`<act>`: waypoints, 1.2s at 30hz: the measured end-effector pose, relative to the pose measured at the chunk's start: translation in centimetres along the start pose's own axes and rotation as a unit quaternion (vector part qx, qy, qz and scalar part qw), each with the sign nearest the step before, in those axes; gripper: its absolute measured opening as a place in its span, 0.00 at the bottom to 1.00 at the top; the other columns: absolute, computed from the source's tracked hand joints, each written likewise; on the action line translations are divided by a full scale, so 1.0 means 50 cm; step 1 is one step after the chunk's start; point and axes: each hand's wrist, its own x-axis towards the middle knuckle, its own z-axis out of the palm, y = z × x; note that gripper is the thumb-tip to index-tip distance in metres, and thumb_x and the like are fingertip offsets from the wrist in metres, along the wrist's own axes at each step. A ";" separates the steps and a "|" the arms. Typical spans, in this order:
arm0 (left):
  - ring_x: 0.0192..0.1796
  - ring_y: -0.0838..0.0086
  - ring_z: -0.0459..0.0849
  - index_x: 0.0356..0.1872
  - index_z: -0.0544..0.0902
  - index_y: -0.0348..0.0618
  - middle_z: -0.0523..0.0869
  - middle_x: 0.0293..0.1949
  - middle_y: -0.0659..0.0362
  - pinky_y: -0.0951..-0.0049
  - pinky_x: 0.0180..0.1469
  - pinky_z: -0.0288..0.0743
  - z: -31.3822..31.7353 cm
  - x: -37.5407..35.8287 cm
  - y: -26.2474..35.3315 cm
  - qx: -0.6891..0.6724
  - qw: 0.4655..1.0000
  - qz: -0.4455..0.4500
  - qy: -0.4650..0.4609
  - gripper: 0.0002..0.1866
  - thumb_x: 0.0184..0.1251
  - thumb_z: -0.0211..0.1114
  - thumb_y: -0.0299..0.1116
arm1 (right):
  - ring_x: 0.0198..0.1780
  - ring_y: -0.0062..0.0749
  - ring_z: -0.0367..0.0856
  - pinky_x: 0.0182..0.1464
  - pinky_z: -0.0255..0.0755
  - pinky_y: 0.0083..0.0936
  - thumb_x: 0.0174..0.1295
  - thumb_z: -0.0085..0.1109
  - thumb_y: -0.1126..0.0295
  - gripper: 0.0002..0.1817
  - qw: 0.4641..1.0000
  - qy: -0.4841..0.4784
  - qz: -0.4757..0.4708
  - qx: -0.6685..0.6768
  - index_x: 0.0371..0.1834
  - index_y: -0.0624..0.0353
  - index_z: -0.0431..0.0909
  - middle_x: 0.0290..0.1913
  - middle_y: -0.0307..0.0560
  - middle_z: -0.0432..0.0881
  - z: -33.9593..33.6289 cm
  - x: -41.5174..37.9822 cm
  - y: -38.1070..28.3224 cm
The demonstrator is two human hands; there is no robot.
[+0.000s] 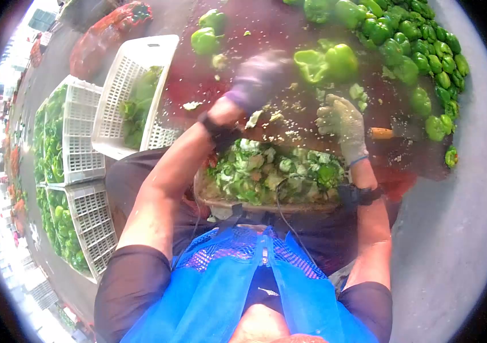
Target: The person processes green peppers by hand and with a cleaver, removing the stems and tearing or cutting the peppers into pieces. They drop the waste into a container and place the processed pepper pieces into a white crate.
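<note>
My left hand (259, 79), in a purple glove, is smeared by motion above the dark red work surface (189, 86); its fingers cannot be made out. On that surface, just right of it, lie a cut-open green bell pepper (310, 66) and a whole green bell pepper (341, 62). My right hand (340, 121) wears a pale, soiled glove. Its fingers are apart with nothing visible in them, over scattered seeds and scraps. Beside it lies an orange handle-like piece (382, 133). Below both hands sits a container (306, 204) full of pepper cores and trimmings (255, 168).
A large pile of green peppers (420, 48) covers the far right, and two peppers (205, 40) lie at the back left. A white crate (166, 51) holding some greenery stands at my left. Further left are crates (86, 137) full of peppers and a red sack (106, 37).
</note>
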 end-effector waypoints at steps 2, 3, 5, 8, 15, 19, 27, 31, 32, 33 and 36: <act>0.41 0.69 0.85 0.46 0.82 0.47 0.86 0.42 0.56 0.70 0.41 0.82 0.095 0.068 0.013 0.134 0.985 -0.028 -0.105 0.12 0.63 0.58 0.26 | 0.31 0.28 0.85 0.29 0.82 0.22 0.71 0.47 0.65 0.15 1.000 0.017 -0.005 -0.019 0.55 0.60 0.76 0.36 0.46 0.84 -0.011 0.005 -0.001; 0.37 0.70 0.85 0.44 0.82 0.47 0.85 0.39 0.57 0.71 0.36 0.83 0.118 0.091 0.023 0.157 0.979 -0.028 -0.124 0.09 0.64 0.58 0.26 | 0.31 0.28 0.85 0.29 0.82 0.22 0.71 0.47 0.65 0.15 1.000 0.021 -0.007 -0.022 0.54 0.60 0.76 0.36 0.47 0.84 -0.018 0.006 -0.003; 0.34 0.71 0.85 0.40 0.81 0.46 0.84 0.34 0.58 0.73 0.32 0.82 0.141 0.109 0.024 0.216 0.966 0.003 -0.143 0.06 0.66 0.58 0.27 | 0.31 0.29 0.85 0.28 0.82 0.22 0.71 0.48 0.65 0.15 0.999 0.024 -0.014 -0.020 0.54 0.61 0.76 0.36 0.47 0.84 -0.026 0.004 -0.013; 0.32 0.70 0.85 0.40 0.82 0.46 0.84 0.31 0.57 0.73 0.32 0.82 0.141 0.111 0.015 0.154 0.982 0.002 -0.112 0.06 0.64 0.62 0.30 | 0.31 0.29 0.85 0.27 0.81 0.22 0.71 0.49 0.65 0.15 0.999 0.031 -0.015 0.002 0.53 0.61 0.76 0.35 0.48 0.84 -0.036 0.008 -0.025; 0.42 0.73 0.83 0.49 0.79 0.39 0.84 0.43 0.59 0.73 0.44 0.78 -0.149 -0.029 -0.031 -0.150 0.915 -0.373 -0.007 0.18 0.58 0.70 0.29 | 0.31 0.31 0.85 0.28 0.82 0.24 0.70 0.49 0.66 0.14 0.997 0.062 0.001 0.038 0.52 0.61 0.77 0.35 0.49 0.83 -0.054 0.012 -0.024; 0.43 0.59 0.83 0.50 0.78 0.38 0.85 0.43 0.49 0.62 0.50 0.74 -0.331 -0.147 -0.188 0.035 0.918 -0.387 0.074 0.20 0.59 0.63 0.38 | 0.30 0.31 0.85 0.27 0.82 0.24 0.70 0.50 0.67 0.13 0.995 0.080 -0.010 0.058 0.51 0.60 0.77 0.35 0.49 0.83 -0.046 0.009 -0.029; 0.59 0.63 0.79 0.66 0.70 0.45 0.75 0.63 0.48 0.67 0.61 0.74 -0.095 0.046 -0.036 -0.027 0.958 -0.275 -0.073 0.33 0.63 0.67 0.46 | 0.31 0.32 0.83 0.28 0.82 0.25 0.68 0.51 0.72 0.18 0.986 0.138 -0.070 0.068 0.61 0.60 0.71 0.41 0.50 0.81 -0.067 0.027 -0.030; 0.65 0.61 0.74 0.73 0.55 0.36 0.72 0.65 0.46 0.67 0.64 0.71 0.107 0.225 0.114 0.043 0.935 -0.276 -0.217 0.56 0.48 0.75 0.55 | 0.41 0.30 0.83 0.30 0.82 0.24 0.66 0.52 0.72 0.25 0.983 0.159 -0.090 -0.015 0.68 0.60 0.65 0.55 0.51 0.76 -0.090 0.035 -0.034; 0.65 0.62 0.74 0.73 0.54 0.37 0.72 0.65 0.46 0.67 0.63 0.72 0.150 0.245 0.112 0.019 0.934 -0.288 -0.209 0.56 0.47 0.74 0.53 | 0.43 0.23 0.79 0.33 0.80 0.20 0.67 0.57 0.69 0.27 0.980 0.174 -0.094 -0.006 0.69 0.55 0.65 0.57 0.46 0.76 -0.098 0.036 -0.032; 0.65 0.62 0.75 0.73 0.53 0.37 0.73 0.64 0.46 0.67 0.62 0.72 0.190 0.257 0.102 -0.004 0.932 -0.300 -0.203 0.56 0.46 0.74 0.51 | 0.43 0.23 0.79 0.33 0.80 0.20 0.66 0.58 0.69 0.27 0.980 0.173 -0.101 -0.013 0.69 0.55 0.65 0.57 0.46 0.76 -0.104 0.037 -0.035; 0.56 0.63 0.81 0.68 0.66 0.38 0.80 0.56 0.47 0.68 0.57 0.76 0.212 0.289 0.082 -0.070 0.917 -0.337 -0.201 0.45 0.47 0.73 0.46 | 0.44 0.25 0.80 0.36 0.77 0.19 0.64 0.61 0.65 0.31 0.977 0.179 -0.110 -0.041 0.70 0.55 0.64 0.56 0.49 0.79 -0.109 0.034 -0.057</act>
